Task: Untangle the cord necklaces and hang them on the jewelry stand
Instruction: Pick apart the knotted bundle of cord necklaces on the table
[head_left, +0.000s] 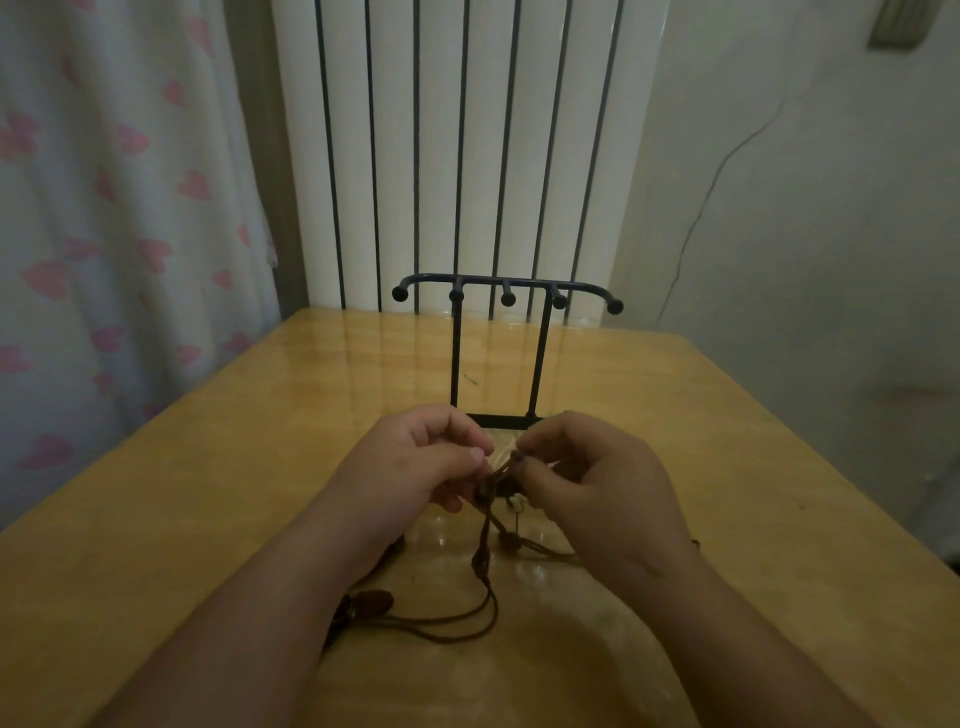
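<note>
We were untangling, we judged; our left hand (421, 462) and right hand (587, 478) pinched the cord necklaces (488, 525), knotted between them; beyond, the jewelry stand (506, 296) stood bare; next, teasing one cord free.

Black metal jewelry stand with five ball-tipped pegs (506, 296) is planted mid-table, just beyond both hands, its base partly hidden behind the fingers. Open glossy yellow wooden tabletop (208, 467) is left on either side of the stand, out to both edges. Space from the hands up to the pegs is unobstructed. Tangled brown cord necklaces (479, 558) are pinched between left hand (415, 462) and right hand (592, 483). Loops are trailed on the table between the forearms and under the left wrist. White ribbed radiator (467, 156) is set close behind the far edge. White curtain with pink hearts (104, 208) is hung along the left.
</note>
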